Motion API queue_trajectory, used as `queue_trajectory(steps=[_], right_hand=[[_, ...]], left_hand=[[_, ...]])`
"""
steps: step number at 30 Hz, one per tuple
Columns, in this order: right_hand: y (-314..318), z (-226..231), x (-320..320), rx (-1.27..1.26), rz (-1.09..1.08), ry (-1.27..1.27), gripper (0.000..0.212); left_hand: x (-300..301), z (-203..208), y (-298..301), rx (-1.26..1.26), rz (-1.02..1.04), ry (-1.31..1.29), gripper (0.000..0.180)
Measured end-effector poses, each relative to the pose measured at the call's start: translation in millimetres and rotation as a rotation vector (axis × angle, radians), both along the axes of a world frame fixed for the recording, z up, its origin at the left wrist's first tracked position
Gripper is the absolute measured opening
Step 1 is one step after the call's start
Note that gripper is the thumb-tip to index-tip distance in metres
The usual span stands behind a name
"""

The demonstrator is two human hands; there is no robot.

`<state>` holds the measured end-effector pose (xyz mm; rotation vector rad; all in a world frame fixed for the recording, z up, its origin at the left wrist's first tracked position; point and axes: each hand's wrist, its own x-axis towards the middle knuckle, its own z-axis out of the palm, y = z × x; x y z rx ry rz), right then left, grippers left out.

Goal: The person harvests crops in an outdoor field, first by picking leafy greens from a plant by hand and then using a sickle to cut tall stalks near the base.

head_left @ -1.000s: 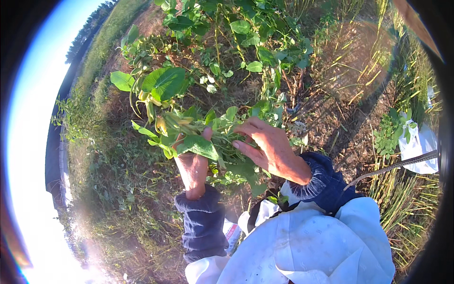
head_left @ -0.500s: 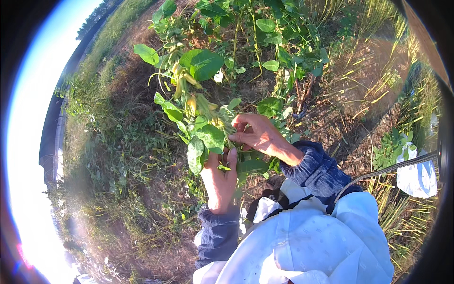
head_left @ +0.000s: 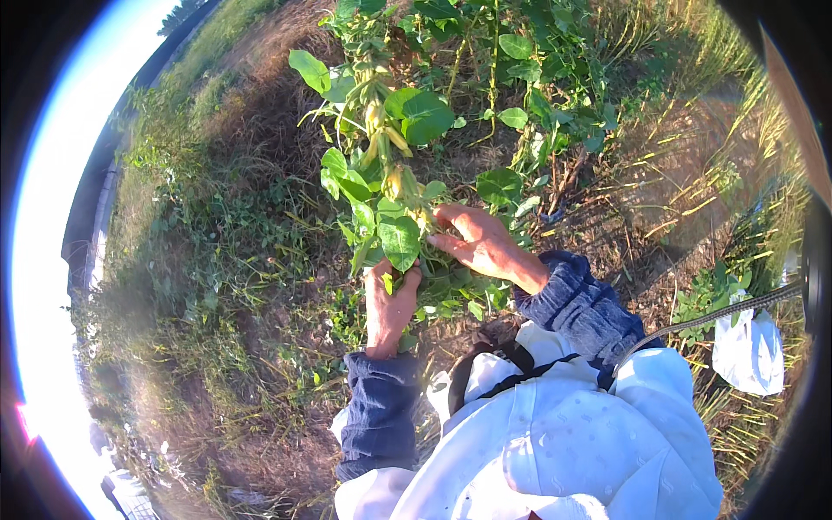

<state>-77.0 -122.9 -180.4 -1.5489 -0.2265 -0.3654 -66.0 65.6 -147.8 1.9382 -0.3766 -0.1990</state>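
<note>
A leafy stalk (head_left: 381,160) with broad green leaves and yellowish pods or buds slants through the upper middle, its tip toward me. My left hand (head_left: 392,303) is closed at its lower end, under a large leaf (head_left: 399,243). The leaves cover those fingertips, and the stem inside the grip shows only in part. To the right of the stalk, my right hand (head_left: 490,250) has thumb and fingers apart, their tips beside the yellowish pods (head_left: 421,217). Whether they touch the pods is hard to tell.
More upright leafy plants (head_left: 546,95) grow just beyond. Low weeds (head_left: 225,251) spread to the left, and dry cut stalks (head_left: 719,425) lie at the right. A white bag (head_left: 749,351) rests on the right, near a braided cord (head_left: 711,316). White cloth (head_left: 572,433) covers my front.
My right thumb and fingers have spread from a near pinch. My left hand has moved slightly down and further under the leaves. The plant sits further right in view.
</note>
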Motion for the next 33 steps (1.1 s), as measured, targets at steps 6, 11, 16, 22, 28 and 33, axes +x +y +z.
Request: queue_trajectory(steps=[6,11,16,22,28,33], right_hand=[[12,9,9,0.434,0.072,0.371,0.032],[16,43,-5,-0.355,-0.142,0.008,0.029],[10,55,-3,-0.333,-0.109,0.090,0.018],[18,76,-3,0.284,0.180,0.342,0.021],[3,70,5,0.241,0.184,0.342,0.020],[19,65,-35,-0.308,-0.376,0.041,0.033]], left_hand=[[-18,-9,-19,-0.306,0.153,0.130,0.018],[-15,-12,-33,-0.258,0.203,0.085,0.039],[4,1,-10,0.229,0.123,-0.116,0.039],[27,-4,25,0.153,0.041,-0.594,0.037],[15,-8,-2,-0.211,0.000,-0.082,0.033],[12,2,-6,-0.323,0.158,-0.033,0.024]])
